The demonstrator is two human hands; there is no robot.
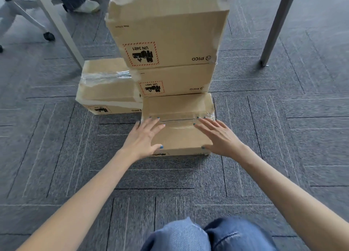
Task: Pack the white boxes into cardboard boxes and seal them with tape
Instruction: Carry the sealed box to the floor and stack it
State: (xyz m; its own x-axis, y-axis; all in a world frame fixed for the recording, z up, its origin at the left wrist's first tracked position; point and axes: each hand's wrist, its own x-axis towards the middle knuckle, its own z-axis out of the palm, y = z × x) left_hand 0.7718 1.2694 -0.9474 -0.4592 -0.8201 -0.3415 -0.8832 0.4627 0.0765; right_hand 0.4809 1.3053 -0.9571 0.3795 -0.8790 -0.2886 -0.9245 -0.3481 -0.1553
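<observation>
A taped cardboard box [177,107] sits on the carpet right in front of me, its top seam covered with clear tape. My left hand [143,137] lies flat on the box's left side, fingers spread and straight, thumb at the near edge. On the right side my right hand [217,135] rests the same way, fingers reaching the tape seam. Behind this box stands a stack of two sealed cardboard boxes [170,42], printed with PICO and UN 3481 labels. Another sealed box [107,88] lies to the left of the stack. No white boxes are visible.
A white table leg [56,24] rises at the back left, a grey one [273,27] at the back right. An office chair base [28,18] and another person's feet [85,3] are at the far left. My jeans-clad knees [207,235] are at the bottom edge.
</observation>
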